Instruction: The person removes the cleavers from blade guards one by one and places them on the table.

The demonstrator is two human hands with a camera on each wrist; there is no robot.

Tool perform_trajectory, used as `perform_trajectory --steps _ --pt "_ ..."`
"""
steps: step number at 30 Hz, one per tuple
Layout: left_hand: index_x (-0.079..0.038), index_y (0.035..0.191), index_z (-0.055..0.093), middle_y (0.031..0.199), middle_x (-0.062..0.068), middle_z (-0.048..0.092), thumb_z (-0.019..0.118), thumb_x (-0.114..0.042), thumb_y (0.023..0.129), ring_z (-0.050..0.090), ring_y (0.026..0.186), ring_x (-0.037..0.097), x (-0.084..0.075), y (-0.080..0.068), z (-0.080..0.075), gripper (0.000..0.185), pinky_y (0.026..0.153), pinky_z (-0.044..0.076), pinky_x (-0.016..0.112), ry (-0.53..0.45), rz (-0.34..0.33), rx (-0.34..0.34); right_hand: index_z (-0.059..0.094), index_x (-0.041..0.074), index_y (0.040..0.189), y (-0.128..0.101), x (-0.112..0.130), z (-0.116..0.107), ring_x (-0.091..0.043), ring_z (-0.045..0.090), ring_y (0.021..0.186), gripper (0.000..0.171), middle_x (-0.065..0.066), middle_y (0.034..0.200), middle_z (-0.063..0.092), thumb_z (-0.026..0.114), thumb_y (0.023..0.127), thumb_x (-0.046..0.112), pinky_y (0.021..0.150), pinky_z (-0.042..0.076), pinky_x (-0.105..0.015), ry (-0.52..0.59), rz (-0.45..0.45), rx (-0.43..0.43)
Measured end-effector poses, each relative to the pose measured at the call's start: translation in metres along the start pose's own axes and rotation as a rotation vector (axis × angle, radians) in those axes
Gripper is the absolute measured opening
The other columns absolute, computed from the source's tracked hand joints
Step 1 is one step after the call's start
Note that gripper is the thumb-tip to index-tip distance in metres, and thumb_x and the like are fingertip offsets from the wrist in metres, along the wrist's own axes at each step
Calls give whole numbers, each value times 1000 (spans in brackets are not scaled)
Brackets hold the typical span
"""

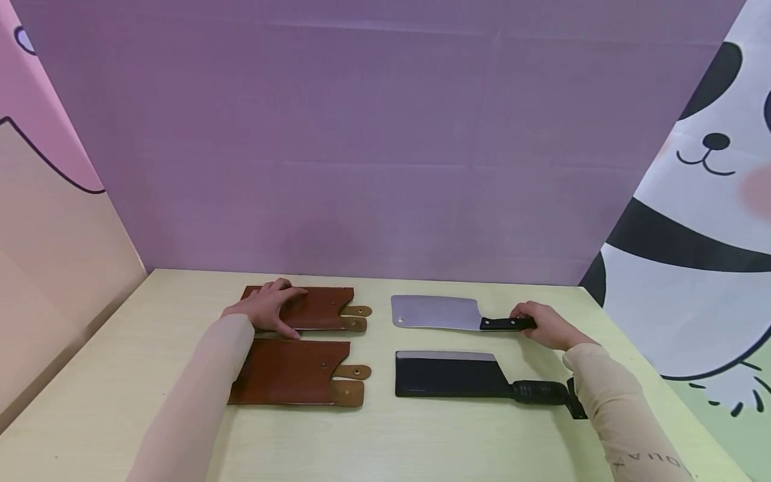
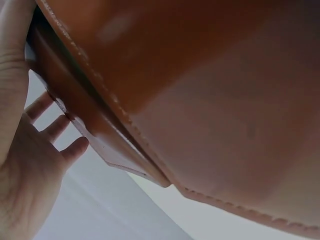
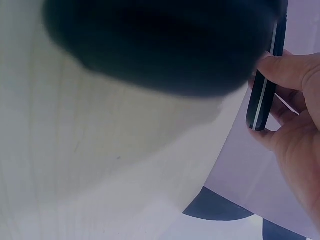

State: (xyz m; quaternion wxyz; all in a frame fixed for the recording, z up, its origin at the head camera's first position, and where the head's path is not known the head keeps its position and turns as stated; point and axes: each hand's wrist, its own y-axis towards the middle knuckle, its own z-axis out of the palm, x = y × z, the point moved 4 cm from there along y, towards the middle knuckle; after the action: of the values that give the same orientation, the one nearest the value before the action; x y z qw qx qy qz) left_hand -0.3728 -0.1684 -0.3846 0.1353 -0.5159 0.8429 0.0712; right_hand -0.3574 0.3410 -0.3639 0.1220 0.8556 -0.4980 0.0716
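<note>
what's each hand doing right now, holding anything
Left hand: grips the far brown leather sheath at its left end.
Right hand: holds the black handle of the silver cleaver.

Pale letters ran along the right sleeve near the cuff (upside down, seemingly "DUA", cut short at the frame edge); nothing else bore readable writing.
</note>
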Motion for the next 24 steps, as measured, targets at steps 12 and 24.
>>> perform_trajectory --steps 12,24 --pt "-24 139 37 140 12 32 76 -60 58 31 128 36 3 7 0 97 95 35 60 25 -29 35 60 0 95 5 -5 4 -24 55 80 28 -8 83 59 65 69 -12 77 45 -47 -15 33 38" --pt "-24 140 36 142 12 30 78 -56 58 29 130 36 3 7 -1 98 96 32 61 18 -43 59 61 0 95 8 -6 10 -25 56 81 29 -10 85 60 66 69 -12 78 45 -49 -15 51 68"
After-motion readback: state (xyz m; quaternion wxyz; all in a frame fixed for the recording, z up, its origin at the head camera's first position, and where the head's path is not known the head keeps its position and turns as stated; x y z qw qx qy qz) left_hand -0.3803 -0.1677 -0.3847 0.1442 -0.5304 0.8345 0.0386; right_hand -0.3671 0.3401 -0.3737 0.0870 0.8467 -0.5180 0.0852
